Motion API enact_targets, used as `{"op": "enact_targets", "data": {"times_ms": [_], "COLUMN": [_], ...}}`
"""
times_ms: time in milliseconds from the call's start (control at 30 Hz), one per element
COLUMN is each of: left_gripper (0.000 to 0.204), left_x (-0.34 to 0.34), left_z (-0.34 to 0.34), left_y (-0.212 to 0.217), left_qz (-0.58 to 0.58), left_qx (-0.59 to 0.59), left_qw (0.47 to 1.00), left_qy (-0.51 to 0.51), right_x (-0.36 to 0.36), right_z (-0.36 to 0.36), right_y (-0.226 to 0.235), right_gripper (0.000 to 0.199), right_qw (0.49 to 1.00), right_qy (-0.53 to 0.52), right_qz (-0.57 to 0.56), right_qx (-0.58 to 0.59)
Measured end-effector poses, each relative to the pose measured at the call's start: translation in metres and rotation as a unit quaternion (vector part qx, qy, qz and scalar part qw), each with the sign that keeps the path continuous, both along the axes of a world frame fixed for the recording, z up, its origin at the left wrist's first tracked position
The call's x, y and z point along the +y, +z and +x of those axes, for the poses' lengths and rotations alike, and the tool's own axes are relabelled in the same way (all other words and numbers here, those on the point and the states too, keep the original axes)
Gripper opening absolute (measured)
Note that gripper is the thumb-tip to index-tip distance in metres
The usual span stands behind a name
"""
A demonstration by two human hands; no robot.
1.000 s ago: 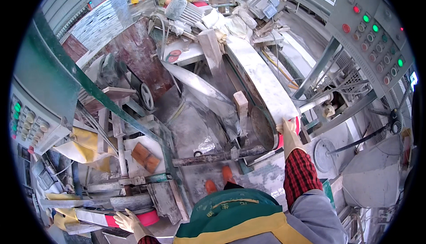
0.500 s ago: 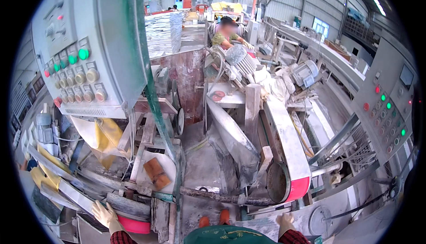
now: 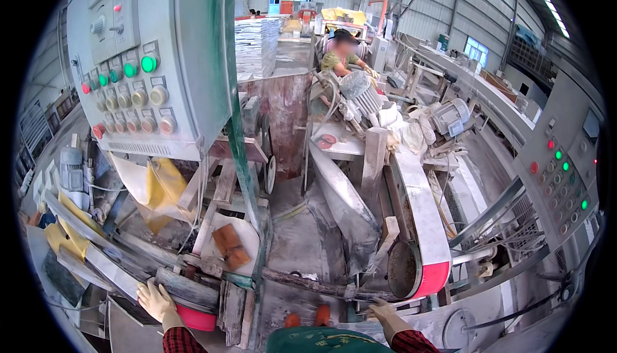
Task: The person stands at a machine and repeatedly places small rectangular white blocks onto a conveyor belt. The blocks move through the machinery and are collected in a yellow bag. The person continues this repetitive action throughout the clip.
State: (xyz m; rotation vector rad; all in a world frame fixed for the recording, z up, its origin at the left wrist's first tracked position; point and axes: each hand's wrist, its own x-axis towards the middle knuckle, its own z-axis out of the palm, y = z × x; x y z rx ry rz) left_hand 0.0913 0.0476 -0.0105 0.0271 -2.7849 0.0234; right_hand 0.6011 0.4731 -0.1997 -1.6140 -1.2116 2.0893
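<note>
My left hand [image 3: 154, 300], in a pale glove, lies with its fingers apart on the end of a white belt [image 3: 116, 274] at the lower left. Right beside it are a worn grey roller [image 3: 187, 295] and a curved red band [image 3: 196, 318]. My right hand [image 3: 387, 317], also gloved, reaches in from the lower right with fingers stretched out over the near edge of a dusty machine frame. No object shows in it. Ahead of that hand, a second white belt [image 3: 421, 199] runs away from me, with a red band [image 3: 432, 280] at its near end.
A grey control cabinet [image 3: 138, 51] with lit buttons hangs close at upper left; another control panel [image 3: 558, 167] stands at right. A dusty crossbar [image 3: 308, 282] lies ahead of my orange shoes [image 3: 322, 315]. Farther off, a person [image 3: 342, 57] leans beside a motor [image 3: 361, 93].
My right hand has moved left, and its fingers have gone from curled to stretched out. My left hand stays on the belt's end. The whole view has turned slightly.
</note>
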Motion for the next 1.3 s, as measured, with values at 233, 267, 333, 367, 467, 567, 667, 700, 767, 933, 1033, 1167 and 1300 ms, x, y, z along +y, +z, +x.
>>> {"op": "enact_targets", "data": {"times_ms": [233, 267, 333, 367, 467, 567, 667, 700, 767, 933, 1033, 1167, 1300], "left_gripper": [0.043, 0.043, 0.043, 0.043, 0.043, 0.042, 0.040, 0.040, 0.040, 0.042, 0.042, 0.041, 0.041], "left_x": [0.000, 0.000, 0.004, 0.003, 0.003, 0.009, 0.009, 0.008, 0.010, 0.021, 0.020, 0.022, 0.025], "left_z": [0.006, 0.007, 0.007, 0.008, 0.011, 0.017, 0.019, 0.019, 0.022, 0.030, 0.033, 0.035, 0.037], "left_y": [-0.003, -0.003, -0.005, -0.005, -0.006, 0.002, -0.001, -0.003, -0.001, 0.009, 0.007, 0.006, 0.005], "left_qz": [-0.010, -0.009, -0.005, -0.004, -0.004, -0.003, -0.004, -0.005, -0.004, -0.012, -0.014, -0.011, -0.012], "left_qx": [0.009, 0.012, 0.014, 0.016, 0.021, 0.013, 0.030, 0.041, 0.039, 0.026, 0.038, 0.033, 0.028], "left_qw": [1.000, 1.000, 1.000, 1.000, 1.000, 1.000, 1.000, 0.999, 0.999, 1.000, 0.999, 0.999, 0.999], "left_qy": [0.011, 0.012, 0.008, 0.009, 0.009, 0.006, 0.001, 0.000, 0.002, 0.004, 0.005, 0.007, 0.010], "right_x": [-0.016, -0.017, -0.017, -0.018, -0.025, -0.031, -0.032, -0.031, -0.031, -0.027, -0.026, -0.025, -0.026], "right_z": [-0.032, -0.026, -0.004, 0.000, 0.016, 0.032, 0.036, 0.033, 0.030, 0.020, 0.014, 0.016, 0.021], "right_y": [0.036, 0.031, 0.012, 0.013, 0.017, 0.011, 0.009, 0.012, 0.014, 0.005, 0.009, 0.005, -0.003], "right_gripper": [0.066, 0.066, 0.067, 0.067, 0.063, 0.057, 0.058, 0.060, 0.062, 0.060, 0.060, 0.058, 0.056], "right_qw": [0.984, 0.985, 0.987, 0.985, 0.981, 0.984, 0.984, 0.985, 0.987, 0.988, 0.993, 0.992, 0.985], "right_qy": [0.170, 0.166, 0.154, 0.157, 0.148, 0.117, 0.114, 0.112, 0.113, 0.116, 0.095, 0.107, 0.139], "right_qz": [0.030, 0.026, 0.019, 0.022, 0.025, 0.016, 0.002, -0.006, -0.010, 0.001, -0.026, -0.032, -0.013], "right_qx": [-0.045, -0.041, -0.035, -0.065, -0.125, -0.137, -0.139, -0.128, -0.113, -0.105, -0.069, -0.067, -0.098]}}
